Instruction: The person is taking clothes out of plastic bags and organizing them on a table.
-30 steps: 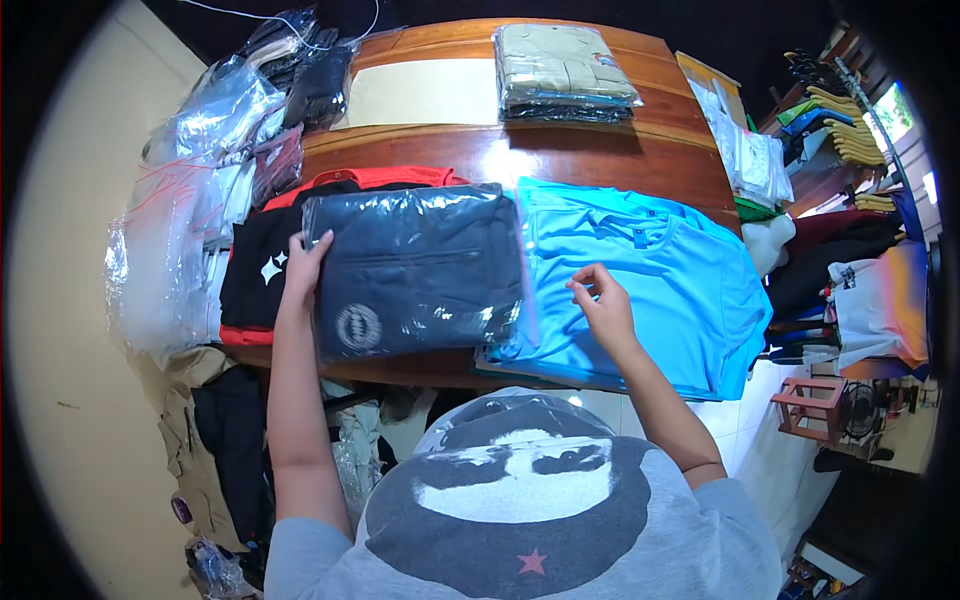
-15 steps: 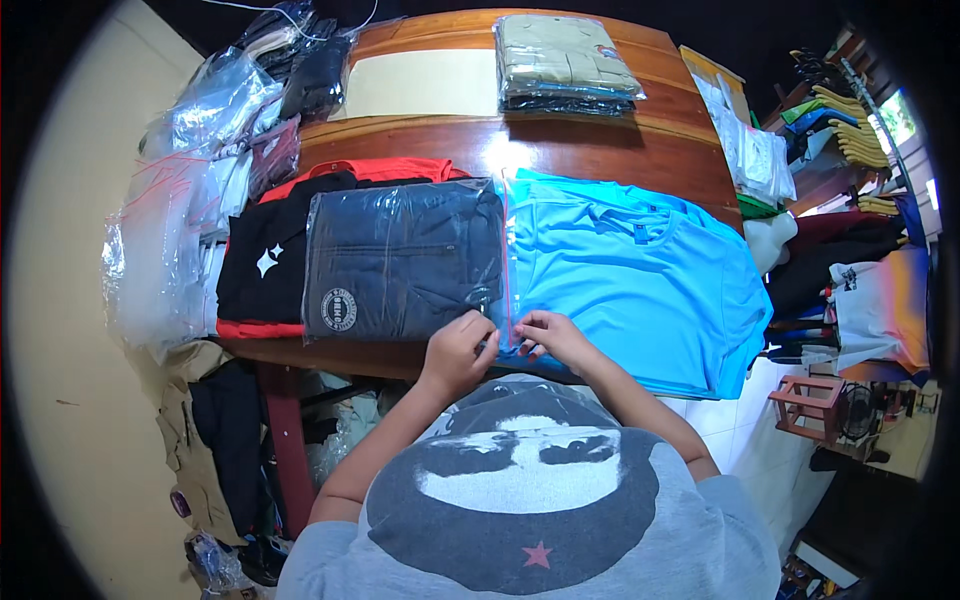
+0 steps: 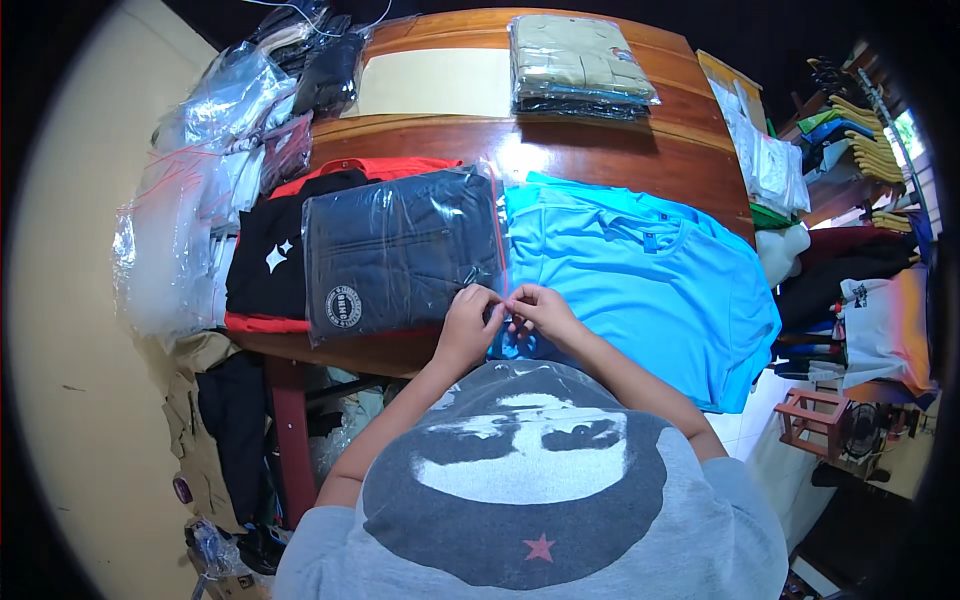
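Note:
A folded dark grey garment with a round white print lies inside a clear plastic zip bag. The bag's red zip strip runs along its right end, beside the blue shirts. At the near end of that strip, my left hand pinches the bag's corner. Close against it, my right hand has thumb and forefinger together on the same strip. Their fingertips nearly touch. To the right, light blue T-shirts lie stacked flat, partly under my right wrist.
Under the bag's left side are black and red garments. Clear bags crowd the table's left end. Packed garments and a beige sheet lie at the back. Hangers and a small reddish stool stand right.
My hands have come together at the zip strip, the right one moving left onto it. The bag has tilted slightly, and the whole view has shifted a little.

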`<action>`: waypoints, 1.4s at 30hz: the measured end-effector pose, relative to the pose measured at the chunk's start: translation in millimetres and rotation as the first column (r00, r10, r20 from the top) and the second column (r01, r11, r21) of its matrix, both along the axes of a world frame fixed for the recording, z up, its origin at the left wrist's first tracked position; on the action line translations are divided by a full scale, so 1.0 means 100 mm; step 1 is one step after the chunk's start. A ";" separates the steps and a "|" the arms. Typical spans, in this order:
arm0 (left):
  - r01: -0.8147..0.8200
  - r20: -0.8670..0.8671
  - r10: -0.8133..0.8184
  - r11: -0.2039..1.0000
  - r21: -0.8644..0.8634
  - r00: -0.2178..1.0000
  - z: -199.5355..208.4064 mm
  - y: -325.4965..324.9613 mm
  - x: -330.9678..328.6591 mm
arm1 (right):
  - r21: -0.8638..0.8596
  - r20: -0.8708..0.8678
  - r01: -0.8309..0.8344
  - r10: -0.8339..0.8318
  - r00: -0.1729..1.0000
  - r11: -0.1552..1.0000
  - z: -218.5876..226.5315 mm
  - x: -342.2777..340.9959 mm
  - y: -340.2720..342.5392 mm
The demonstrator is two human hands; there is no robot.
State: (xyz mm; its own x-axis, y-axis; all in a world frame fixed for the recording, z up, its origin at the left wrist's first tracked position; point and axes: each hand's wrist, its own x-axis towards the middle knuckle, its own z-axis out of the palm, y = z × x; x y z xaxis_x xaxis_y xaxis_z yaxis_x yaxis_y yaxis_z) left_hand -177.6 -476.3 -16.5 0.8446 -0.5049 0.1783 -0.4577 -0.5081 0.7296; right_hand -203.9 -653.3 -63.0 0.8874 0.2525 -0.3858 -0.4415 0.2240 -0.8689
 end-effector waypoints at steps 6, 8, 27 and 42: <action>-0.080 -0.009 0.081 0.995 0.054 0.997 -0.10 -0.09 0.14 | -0.003 -0.034 0.002 -0.002 0.999 1.000 0.00 0.09 0.03; -0.091 -0.015 0.092 0.993 0.077 0.996 -0.07 -0.12 0.14 | -0.085 0.069 -0.007 0.013 0.998 0.996 -0.06 0.08 0.04; -0.135 -0.121 0.149 0.984 0.115 0.981 -0.18 -0.13 0.19 | -0.004 0.126 0.036 -0.035 0.991 0.999 -0.11 0.00 0.07; -0.068 -0.048 0.073 0.994 0.090 0.996 -0.24 -0.05 0.20 | -0.024 0.128 0.068 -0.065 0.990 0.997 -0.10 0.01 0.07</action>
